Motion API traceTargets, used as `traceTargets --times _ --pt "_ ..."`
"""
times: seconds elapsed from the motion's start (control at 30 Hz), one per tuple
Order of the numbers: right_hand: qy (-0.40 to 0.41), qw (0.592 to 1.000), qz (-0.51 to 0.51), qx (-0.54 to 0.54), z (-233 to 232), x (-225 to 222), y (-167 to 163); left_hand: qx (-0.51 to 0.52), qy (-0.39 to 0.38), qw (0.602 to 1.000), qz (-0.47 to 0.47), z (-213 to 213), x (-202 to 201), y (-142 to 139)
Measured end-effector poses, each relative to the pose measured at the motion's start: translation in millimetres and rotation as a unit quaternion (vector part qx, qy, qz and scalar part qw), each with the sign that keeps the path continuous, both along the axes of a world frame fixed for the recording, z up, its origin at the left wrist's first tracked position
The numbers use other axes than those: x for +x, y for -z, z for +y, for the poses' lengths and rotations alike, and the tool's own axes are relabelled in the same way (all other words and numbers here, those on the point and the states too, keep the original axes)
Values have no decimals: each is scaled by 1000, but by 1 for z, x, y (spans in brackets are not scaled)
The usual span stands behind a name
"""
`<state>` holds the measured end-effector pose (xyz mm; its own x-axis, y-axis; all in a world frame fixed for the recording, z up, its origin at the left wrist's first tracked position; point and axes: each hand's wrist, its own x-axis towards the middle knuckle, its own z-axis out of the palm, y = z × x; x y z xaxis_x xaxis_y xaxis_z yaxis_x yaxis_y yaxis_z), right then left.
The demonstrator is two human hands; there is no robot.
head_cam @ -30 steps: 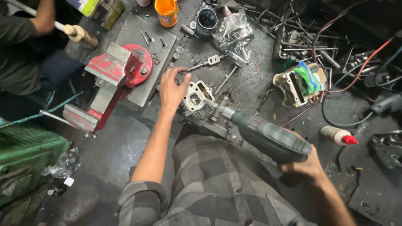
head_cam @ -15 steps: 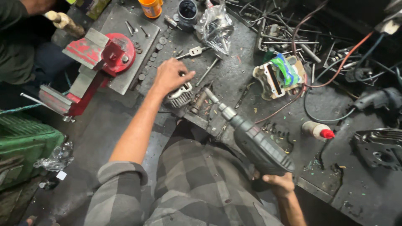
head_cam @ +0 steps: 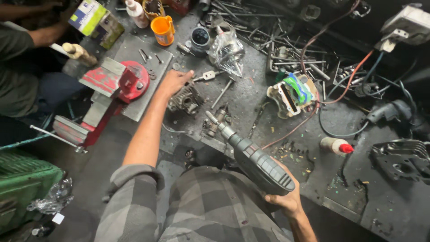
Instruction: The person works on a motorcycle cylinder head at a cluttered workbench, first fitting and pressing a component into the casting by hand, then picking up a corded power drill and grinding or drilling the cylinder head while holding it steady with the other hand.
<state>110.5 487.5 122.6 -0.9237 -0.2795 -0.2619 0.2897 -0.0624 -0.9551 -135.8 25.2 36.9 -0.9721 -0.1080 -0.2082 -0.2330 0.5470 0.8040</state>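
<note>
My left hand (head_cam: 174,81) reaches forward and lies over the far side of a small grey metal engine part (head_cam: 187,100) on the dirty workbench (head_cam: 251,96), gripping it. My right hand (head_cam: 286,200) holds the rear handle of a dark grey power drill (head_cam: 256,162). The drill's body angles up to the left. Its chuck and bit (head_cam: 214,119) end just to the right of the engine part, slightly apart from it. My checked shirt fills the bottom of the view.
A red bench vise (head_cam: 117,85) stands left of my hand. An orange cup (head_cam: 163,30), a plastic bag (head_cam: 226,51), a cream engine part with green tape (head_cam: 291,92), a red-capped bottle (head_cam: 337,145) and cables lie around. Another person (head_cam: 20,67) works at far left.
My left hand has stayed on the engine part while the view shifted. The drill has drawn back, so its bit now ends a little short of the part.
</note>
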Motion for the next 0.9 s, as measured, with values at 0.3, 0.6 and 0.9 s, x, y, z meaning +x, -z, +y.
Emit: traceTargets --times 0.3,0.6,0.9 --pt "-61 990 79 104 -52 -26 -7 -13 2 997 78 -2 4 17" --pt "-134 948 151 244 -98 -21 -8 -5 12 998 59 7 17 18" --pt "-124 937 129 301 -116 -7 -60 -3 36 998 58 9 19 23"
